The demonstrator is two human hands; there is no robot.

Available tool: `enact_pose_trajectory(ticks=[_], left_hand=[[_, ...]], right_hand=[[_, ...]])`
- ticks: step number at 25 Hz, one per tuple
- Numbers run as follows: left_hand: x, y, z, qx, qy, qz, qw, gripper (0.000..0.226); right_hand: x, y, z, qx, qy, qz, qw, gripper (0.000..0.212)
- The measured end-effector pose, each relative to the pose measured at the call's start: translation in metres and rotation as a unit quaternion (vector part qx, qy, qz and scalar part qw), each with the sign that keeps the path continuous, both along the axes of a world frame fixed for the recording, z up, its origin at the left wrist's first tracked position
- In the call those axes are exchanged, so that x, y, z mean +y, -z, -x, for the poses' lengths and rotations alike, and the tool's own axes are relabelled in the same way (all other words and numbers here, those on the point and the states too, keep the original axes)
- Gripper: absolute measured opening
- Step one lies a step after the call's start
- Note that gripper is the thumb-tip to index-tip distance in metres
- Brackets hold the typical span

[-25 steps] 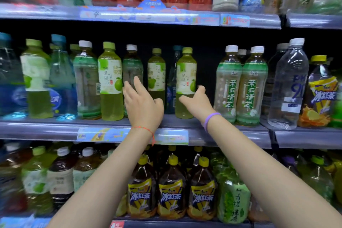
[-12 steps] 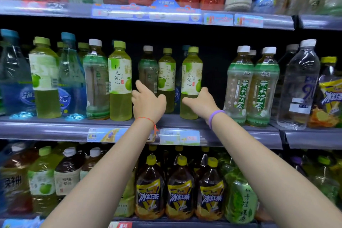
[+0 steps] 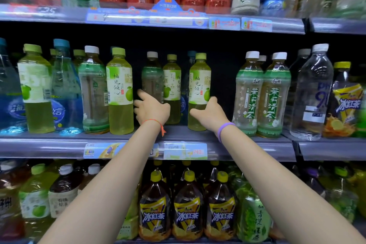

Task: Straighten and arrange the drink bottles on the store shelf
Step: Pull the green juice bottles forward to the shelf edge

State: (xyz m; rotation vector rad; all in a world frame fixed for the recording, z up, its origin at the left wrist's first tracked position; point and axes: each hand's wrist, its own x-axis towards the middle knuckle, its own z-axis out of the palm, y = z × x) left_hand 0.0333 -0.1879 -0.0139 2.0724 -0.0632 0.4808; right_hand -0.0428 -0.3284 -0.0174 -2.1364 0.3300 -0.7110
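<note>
Single head-worn wide-angle view, facing a store shelf unit straight on and slightly downward, close up. The grey metal middle shelf [image 3: 59, 144] sits mid-frame; both forearms enter from below.

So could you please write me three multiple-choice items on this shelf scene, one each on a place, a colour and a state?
1. Which shelf are both hands at?
A top
B middle
C bottom

2. What colour is the band on the right wrist?
A purple
B orange
C green

3. What is the right hand doing?
A hanging idle
B gripping a yellow-green bottle
C pressing a price tag

Answers:
1 B, the left hand and right hand reach over the middle shelf.
2 A, the wristband is purple.
3 B, its fingers wrap the yellow-green bottle.
</note>
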Motion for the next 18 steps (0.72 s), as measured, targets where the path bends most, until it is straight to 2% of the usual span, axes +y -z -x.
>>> enact_pose_trajectory(ticks=[7, 9, 11, 14, 16, 18], left_hand=[[0.008, 0.002, 0.022, -0.048, 0.015, -0.112, 0.992, 0.074], [0.018, 0.003, 0.030, -0.063, 0.068, -0.092, 0.991, 0.072], [0.026, 0.007, 0.042, -0.075, 0.154, -0.023, 0.985, 0.070], [0.025, 0.014, 0.059, -0.084, 0.235, 0.061, 0.966, 0.061], [0.018, 0.018, 0.059, -0.095, 0.250, 0.065, 0.961, 0.057], [0.010, 0.022, 0.056, -0.125, 0.239, 0.023, 0.963, 0.056]], right_hand=[[-0.007, 0.004, -0.005, 0.004, 0.012, 0.026, 1.000, 0.055], [-0.008, 0.005, -0.004, 0.015, 0.007, 0.058, 0.998, 0.054], [-0.007, 0.005, -0.004, 0.020, -0.022, 0.070, 0.997, 0.048], [-0.002, 0.004, -0.003, 0.019, -0.088, 0.029, 0.996, 0.032], [-0.002, 0.005, -0.003, -0.005, -0.110, 0.011, 0.994, 0.024], [-0.003, 0.003, 0.005, -0.038, -0.106, -0.014, 0.994, 0.034]])
